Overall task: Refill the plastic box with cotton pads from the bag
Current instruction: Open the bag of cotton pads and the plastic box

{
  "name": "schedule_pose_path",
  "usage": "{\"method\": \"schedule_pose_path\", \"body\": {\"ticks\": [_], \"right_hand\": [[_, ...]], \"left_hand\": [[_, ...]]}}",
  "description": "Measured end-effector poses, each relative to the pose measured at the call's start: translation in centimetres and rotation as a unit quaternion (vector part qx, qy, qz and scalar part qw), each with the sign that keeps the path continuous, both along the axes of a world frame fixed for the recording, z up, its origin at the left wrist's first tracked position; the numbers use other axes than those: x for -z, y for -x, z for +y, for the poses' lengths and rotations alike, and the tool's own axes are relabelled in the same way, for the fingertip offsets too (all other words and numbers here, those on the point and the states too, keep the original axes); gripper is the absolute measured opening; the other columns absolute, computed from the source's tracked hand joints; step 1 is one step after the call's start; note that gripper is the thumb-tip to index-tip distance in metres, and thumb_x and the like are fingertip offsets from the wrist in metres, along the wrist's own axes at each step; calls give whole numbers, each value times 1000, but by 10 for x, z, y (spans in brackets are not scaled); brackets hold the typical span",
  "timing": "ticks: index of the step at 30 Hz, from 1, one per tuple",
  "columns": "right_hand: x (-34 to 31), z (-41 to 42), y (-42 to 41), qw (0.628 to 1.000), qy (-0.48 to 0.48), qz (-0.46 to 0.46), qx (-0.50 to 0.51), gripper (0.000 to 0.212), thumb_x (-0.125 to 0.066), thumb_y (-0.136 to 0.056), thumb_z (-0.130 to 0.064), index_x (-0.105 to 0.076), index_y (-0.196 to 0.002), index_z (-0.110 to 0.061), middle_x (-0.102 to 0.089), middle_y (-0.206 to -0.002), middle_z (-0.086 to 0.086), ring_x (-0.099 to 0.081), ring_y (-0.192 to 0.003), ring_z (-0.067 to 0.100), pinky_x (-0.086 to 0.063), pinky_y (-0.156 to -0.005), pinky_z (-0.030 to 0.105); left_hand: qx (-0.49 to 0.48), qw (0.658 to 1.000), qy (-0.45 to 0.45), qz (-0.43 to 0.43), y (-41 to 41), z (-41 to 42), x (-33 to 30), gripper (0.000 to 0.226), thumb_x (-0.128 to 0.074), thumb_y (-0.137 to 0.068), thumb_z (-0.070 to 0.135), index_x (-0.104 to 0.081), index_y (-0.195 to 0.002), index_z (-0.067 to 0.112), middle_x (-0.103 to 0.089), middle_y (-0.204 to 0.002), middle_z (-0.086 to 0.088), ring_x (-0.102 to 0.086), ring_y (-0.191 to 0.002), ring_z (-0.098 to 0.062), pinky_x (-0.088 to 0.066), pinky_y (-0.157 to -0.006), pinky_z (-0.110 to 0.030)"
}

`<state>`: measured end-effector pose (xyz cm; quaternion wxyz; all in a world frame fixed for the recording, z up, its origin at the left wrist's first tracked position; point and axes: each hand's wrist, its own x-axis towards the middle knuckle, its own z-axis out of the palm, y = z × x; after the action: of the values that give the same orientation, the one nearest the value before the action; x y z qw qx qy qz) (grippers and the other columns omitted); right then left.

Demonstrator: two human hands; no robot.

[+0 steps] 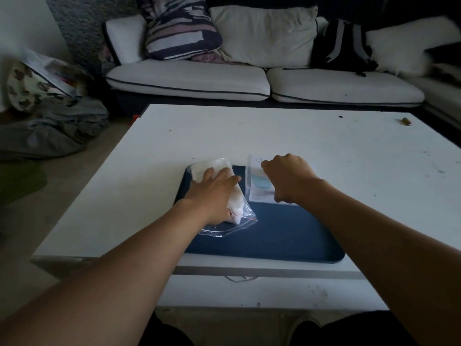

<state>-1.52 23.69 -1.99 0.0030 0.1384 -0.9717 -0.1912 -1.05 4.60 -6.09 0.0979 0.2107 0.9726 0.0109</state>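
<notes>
Clear bag (pixel 219 189) bulged white with cotton pads under flat, spread left-hand fingers (pixel 220 179); right hand (pixel 287 178) curled over the plastic box (pixel 258 183); bare worktop (pixel 324 146) beyond.

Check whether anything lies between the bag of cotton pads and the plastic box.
Nothing visible does. The bag under the left hand and the plastic box under the right hand lie side by side on the dark mat.

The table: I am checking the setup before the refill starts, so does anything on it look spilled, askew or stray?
Nothing is spilled. The bag lies slanted on the dark mat, its mouth end hanging over the mat's near-left part. A small brownish object sits alone near the table's far right corner.
</notes>
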Motion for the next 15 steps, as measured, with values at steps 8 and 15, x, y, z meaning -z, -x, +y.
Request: {"method": "schedule_pose_path", "body": {"ticks": [8,15], "right_hand": [[-18,13,-6,996,86,-23,-12,60,-83,-69,-37,-57,-122,-26,-67,-110,-3,-64,-95,24,-52,-82,32],[-35,53,20,819,431,350,146,31,-76,-83,-29,-62,-108,-17,-63,-114,7,-59,-103,29,-43,-79,31]], "left_hand": [[17,1000,-21,1,0,6,1,111,-72,-87,33,11,-159,24,-11,-166,0,-5,-154,-32,-16,-118,-64],[10,1000,-5,-8,1,-2,-2,118,-75,-82,46,10,-160,22,3,-169,0,1,-155,-32,-22,-118,-59]]}}
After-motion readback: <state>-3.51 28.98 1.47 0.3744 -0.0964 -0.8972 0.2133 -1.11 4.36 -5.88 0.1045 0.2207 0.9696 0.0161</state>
